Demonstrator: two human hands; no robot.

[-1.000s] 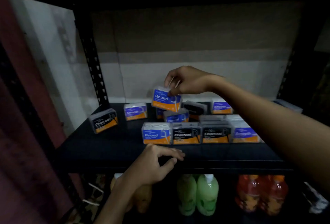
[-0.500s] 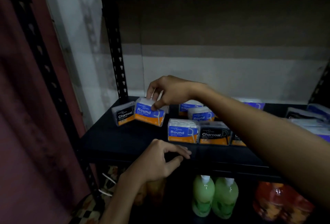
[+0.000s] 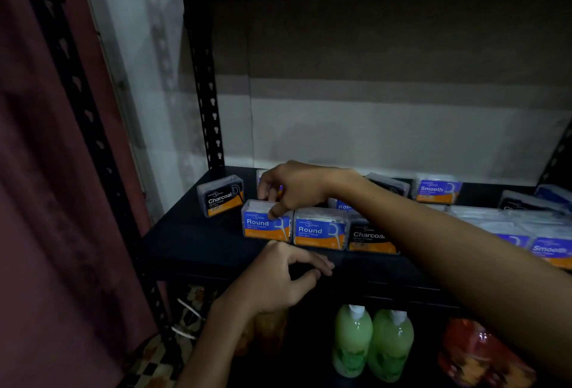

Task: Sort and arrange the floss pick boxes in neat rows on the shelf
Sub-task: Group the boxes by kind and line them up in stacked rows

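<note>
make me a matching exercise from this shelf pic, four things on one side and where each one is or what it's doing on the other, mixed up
Things:
1. right hand
2. left hand
3. lone Charcoal box
4. green bottles

Places or states:
A. on the lower shelf, under the boxes
B. grips the leftmost Round box at the end of the front row
C. rests on the front edge of the shelf, fingers curled, holding nothing
D. stands apart at the back left, near the black upright

Pairs: 1-B, 2-C, 3-D, 4-A
</note>
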